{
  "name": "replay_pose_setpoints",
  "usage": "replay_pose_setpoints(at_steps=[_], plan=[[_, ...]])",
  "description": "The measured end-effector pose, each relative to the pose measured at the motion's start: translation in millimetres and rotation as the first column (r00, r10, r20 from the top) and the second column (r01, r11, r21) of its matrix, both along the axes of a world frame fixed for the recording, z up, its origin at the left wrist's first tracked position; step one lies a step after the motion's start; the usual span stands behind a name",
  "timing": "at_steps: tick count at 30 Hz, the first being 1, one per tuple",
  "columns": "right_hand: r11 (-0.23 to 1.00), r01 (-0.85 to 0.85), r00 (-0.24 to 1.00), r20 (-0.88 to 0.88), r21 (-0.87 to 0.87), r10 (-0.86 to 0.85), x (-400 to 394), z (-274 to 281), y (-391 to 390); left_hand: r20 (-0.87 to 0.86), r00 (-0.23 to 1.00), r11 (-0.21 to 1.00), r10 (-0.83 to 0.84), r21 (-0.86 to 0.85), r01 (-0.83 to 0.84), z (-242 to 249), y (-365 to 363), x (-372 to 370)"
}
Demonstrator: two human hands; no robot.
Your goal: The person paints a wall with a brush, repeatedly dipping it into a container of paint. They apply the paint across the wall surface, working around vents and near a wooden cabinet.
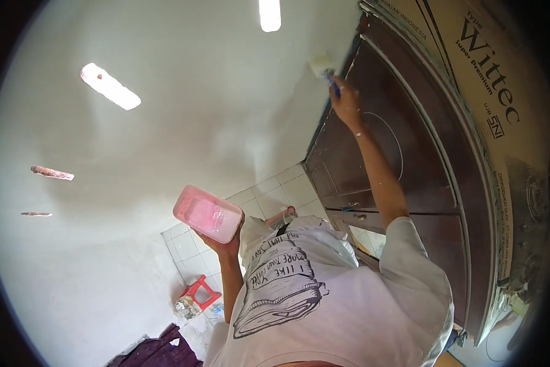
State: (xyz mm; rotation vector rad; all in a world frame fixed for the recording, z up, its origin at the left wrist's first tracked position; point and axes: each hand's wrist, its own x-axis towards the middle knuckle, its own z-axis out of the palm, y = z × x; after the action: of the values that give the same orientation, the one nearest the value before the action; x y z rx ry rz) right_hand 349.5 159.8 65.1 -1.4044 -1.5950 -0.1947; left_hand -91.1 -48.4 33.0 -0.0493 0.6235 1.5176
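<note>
Pink tub (206, 213) sits clasped in the left grip (227, 246), left of the brown door (388, 116), and the right grip (347, 103) clutches a paintbrush (324, 67), right beside that door's edge

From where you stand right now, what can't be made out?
Head view: left hand, partly hidden by the pink tub.
Head view: brush handle, partly covered by the right hand.
Head view: purple fabric, cut off by the bottom edge.
Head view: cardboard's smallest print, too small to read.

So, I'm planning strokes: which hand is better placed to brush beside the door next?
Right hand, probably: it holds the brush near the door; the left hand, farther off, holds the tub.
</note>
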Motion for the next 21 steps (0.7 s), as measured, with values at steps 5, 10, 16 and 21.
replay_pose_setpoints(at_steps=[5,10,16,21], plan=[[0.864,0.074,0.987,0.159,-0.498,0.008,8,-70,0,-0.058,0.998,0.989,0.016,0.147,-0.007,-10,-8,0],[0.907,0.004,1.0,-0.017,-0.42,-0.013,-1,-12,-18,-0.042,0.998,0.99,0.037,0.136,-0.031,-11,-3,-4],[1.0,0.001,0.996,-0.091,0.019,0.0,-23,85,-23,-0.061,0.998,0.997,0.021,0.077,-0.017,-2,-2,6],[0.96,0.034,0.999,-0.002,-0.279,-0.036,-9,-31,3,-0.054,0.998,0.99,0.015,0.142,-0.007,-7,6,9]])
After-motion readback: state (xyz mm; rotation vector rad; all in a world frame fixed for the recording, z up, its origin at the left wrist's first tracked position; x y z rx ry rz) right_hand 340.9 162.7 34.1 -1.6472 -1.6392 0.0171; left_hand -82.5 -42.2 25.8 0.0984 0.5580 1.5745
